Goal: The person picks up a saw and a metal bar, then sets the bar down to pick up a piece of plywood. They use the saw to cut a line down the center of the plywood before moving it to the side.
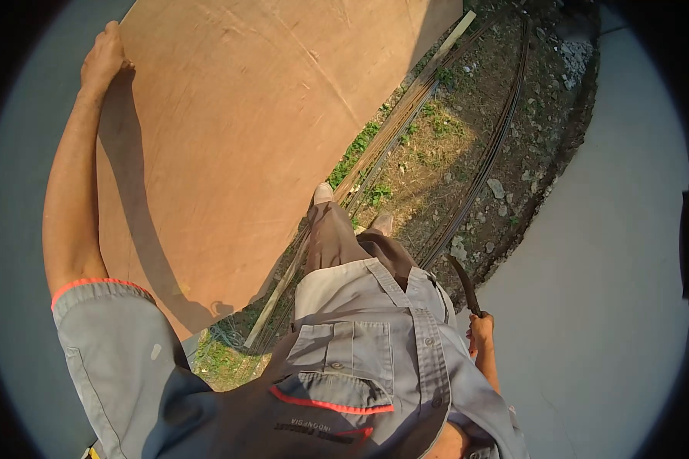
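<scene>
My left hand [106,60] is at the upper left, its fingers closed over the edge of a large brown plywood sheet [245,130]. The sheet is tilted in front of me and takes up much of the view, with the shadow of my arm across it. Low on the right side, my right hand [480,329] is wrapped round the handle of a tool with a dark, slightly curved blade [464,281]. That blade points up and away from me, over the border of soil and pale wall.
Long thin rods [509,115] and a wooden strip [452,38] lie on the ground beside my shoes [324,193]. Weeds and stones [497,188] dot the soil. A smooth grey surface [597,283] borders it on the right. Tangled strands [228,334] lie below the sheet.
</scene>
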A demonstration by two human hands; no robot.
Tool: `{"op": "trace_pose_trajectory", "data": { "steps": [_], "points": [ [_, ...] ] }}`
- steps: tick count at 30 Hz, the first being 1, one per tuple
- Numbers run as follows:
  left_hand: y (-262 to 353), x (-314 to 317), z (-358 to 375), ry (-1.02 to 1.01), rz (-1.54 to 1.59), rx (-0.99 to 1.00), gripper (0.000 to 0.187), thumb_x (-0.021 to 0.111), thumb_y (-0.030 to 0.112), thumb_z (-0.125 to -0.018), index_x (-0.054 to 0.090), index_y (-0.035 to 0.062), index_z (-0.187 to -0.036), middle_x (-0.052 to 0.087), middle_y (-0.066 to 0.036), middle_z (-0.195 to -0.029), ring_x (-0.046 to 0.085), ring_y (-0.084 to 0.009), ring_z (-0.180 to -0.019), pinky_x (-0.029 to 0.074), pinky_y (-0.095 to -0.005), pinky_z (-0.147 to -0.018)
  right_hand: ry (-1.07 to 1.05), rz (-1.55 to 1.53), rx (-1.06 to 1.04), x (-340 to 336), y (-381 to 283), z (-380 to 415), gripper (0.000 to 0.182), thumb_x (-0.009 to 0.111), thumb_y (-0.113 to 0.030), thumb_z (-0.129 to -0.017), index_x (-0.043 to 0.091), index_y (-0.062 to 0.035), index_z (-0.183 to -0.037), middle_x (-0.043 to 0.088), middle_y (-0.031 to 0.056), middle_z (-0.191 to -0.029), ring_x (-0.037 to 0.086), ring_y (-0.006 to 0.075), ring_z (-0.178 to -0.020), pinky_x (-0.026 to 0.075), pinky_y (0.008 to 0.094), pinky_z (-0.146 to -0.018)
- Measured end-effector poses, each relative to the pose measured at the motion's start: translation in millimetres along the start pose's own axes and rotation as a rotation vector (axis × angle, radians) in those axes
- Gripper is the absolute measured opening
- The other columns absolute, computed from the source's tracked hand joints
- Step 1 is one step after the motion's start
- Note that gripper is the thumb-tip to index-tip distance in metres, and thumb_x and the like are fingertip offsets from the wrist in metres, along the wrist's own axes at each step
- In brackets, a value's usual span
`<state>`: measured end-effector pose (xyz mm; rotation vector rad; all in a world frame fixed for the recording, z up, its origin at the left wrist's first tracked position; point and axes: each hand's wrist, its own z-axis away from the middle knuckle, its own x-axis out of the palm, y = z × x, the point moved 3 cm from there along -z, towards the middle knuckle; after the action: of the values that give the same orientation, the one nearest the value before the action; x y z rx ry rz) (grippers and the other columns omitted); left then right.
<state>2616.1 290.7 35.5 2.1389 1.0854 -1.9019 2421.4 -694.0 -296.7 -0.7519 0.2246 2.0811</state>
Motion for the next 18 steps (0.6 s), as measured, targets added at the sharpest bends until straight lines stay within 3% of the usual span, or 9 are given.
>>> {"op": "trace_pose_trajectory", "data": {
  "steps": [3,5,8,18],
  "points": [
    [0,-2,-2,-0.031,-0.004,-0.014,0.061,0.087,0.012,-0.077,0.047,0.0050,-0.122,0.064,-0.022,-0.128,0.063,-0.0482,-0.120,0.056,-0.0554,-0.095,0.053,-0.006,-0.071,-26,-14,-3,0.014,0.064,-0.016,-0.097,0.060,-0.0024,-0.098,0.055,0.0051,-0.067,0.055,0.0186,-0.046,0.049,0.0376,-0.041],
    [9,-14,6,0.054,0.059,-0.060,0.078,0.089,0.005,-0.064,0.051,0.0056,-0.133,0.061,-0.026,-0.129,0.058,-0.0442,-0.126,0.055,-0.0485,-0.100,0.086,-0.011,-0.117,-38,-30,5,0.016,0.063,-0.016,-0.097,0.060,-0.0010,-0.099,0.056,0.0058,-0.066,0.055,0.0190,-0.047,0.049,0.0376,-0.041],
    [24,-31,16,0.003,0.028,-0.146,0.092,0.092,0.004,-0.058,0.045,0.0069,-0.137,0.061,-0.025,-0.129,0.059,-0.0454,-0.125,0.053,-0.0519,-0.102,0.115,-0.023,-0.133,-47,-31,-7,0.018,0.062,-0.017,-0.097,0.059,0.0005,-0.099,0.056,0.0066,-0.065,0.055,0.0196,-0.047,0.049,0.0375,-0.041],
    [33,-41,18,0.009,-0.035,-0.115,0.095,0.093,0.007,-0.058,0.043,0.0055,-0.139,0.060,-0.025,-0.132,0.059,-0.0450,-0.125,0.054,-0.0507,-0.102,-0.008,-0.005,-0.085,-21,-14,-35,0.014,0.062,-0.012,-0.094,0.058,0.0016,-0.095,0.057,0.0078,-0.065,0.058,0.0203,-0.048,0.050,0.0377,-0.041]
  ]
}}
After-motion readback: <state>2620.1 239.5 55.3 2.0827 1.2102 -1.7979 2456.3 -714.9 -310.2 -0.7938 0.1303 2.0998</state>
